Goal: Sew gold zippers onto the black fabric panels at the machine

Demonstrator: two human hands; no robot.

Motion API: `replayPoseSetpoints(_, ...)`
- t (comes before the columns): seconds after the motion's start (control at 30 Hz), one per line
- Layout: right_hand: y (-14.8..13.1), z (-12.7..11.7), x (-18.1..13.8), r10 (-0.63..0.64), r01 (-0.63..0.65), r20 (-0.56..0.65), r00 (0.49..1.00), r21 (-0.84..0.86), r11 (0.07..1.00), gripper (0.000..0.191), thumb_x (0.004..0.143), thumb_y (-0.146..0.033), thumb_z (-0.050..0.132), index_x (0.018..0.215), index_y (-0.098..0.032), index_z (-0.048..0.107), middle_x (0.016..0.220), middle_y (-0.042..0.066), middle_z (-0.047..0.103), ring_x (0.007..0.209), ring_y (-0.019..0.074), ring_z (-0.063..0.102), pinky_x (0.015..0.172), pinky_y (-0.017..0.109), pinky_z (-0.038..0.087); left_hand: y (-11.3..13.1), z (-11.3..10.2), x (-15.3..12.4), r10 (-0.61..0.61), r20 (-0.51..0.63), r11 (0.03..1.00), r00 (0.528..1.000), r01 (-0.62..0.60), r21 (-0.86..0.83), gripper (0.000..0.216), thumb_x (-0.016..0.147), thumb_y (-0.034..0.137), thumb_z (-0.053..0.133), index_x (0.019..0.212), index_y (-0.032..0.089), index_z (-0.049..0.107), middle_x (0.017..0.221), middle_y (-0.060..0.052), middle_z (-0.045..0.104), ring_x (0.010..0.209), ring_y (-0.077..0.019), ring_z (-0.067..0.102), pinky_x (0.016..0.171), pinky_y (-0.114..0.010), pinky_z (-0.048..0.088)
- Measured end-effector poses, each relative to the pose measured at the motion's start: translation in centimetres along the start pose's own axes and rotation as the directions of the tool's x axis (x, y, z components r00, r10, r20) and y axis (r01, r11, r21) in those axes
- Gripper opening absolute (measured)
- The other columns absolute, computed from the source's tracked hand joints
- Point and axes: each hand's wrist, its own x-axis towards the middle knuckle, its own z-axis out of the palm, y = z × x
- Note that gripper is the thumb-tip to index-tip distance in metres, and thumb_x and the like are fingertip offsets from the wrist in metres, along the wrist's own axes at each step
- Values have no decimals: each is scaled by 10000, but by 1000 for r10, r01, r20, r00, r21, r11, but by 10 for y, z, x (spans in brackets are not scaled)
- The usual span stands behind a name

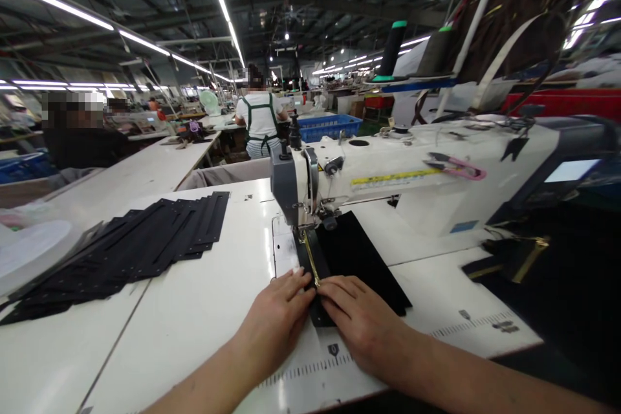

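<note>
A gold zipper on a black strip is being guided beneath the head of a sewing machine; its near end is being pressed by the fingertips of the left hand and right hand; whether anything is being pinched cannot be told; the white table is being partly covered, leftward, by overlapping black pieces.

Blk panel pt. hidden by R hand, wht disc cut off L.
</note>
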Motion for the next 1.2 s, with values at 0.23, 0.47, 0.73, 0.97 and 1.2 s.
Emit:
replayPoseSetpoints(0.23,-4,2,3,121,-121,-53,991,0,993,306,777,-30,347,910,-36,622,857,161,598,802,246,547,681,383,530,-4,10,2,104,-93,987,990,-92,130,302,874,103,312,955,107,603,1003,-141,659,953,-250,620,789,-397,543)
replayPoseSetpoints(0.47,4,7,-1,150,-164,-125,981,-108,981,310,815,-82,363,919,-97,654,1021,163,627,951,255,586,775,360,543,-14,12,5,164,-44,974,986,-155,167,310,898,119,300,958,108,604,1012,-145,656,966,-237,615,815,-373,532)
replayPoseSetpoints(0.73,10,9,5,174,-184,-97,980,-102,978,360,761,-57,359,935,-81,673,1045,172,631,994,247,582,836,351,514,-21,9,15,107,12,989,994,-107,106,281,896,118,335,964,108,606,1038,-142,643,998,-222,598,867,-380,505)
replayPoseSetpoints(0.97,26,16,16,167,-175,-85,982,-96,980,326,749,-85,409,946,-70,670,1043,172,632,987,253,584,845,344,507,-36,15,25,90,-41,995,995,-87,50,266,885,107,337,929,106,600,987,-143,649,959,-230,611,823,-395,529)
replayPoseSetpoints(1.2,42,23,29,149,-151,-30,988,-102,983,306,742,-97,452,963,-46,657,1064,187,618,988,267,576,875,347,479,-54,25,30,43,-49,999,998,-43,4,282,902,134,309,978,120,580,959,-128,627,968,-228,595,823,-371,527)
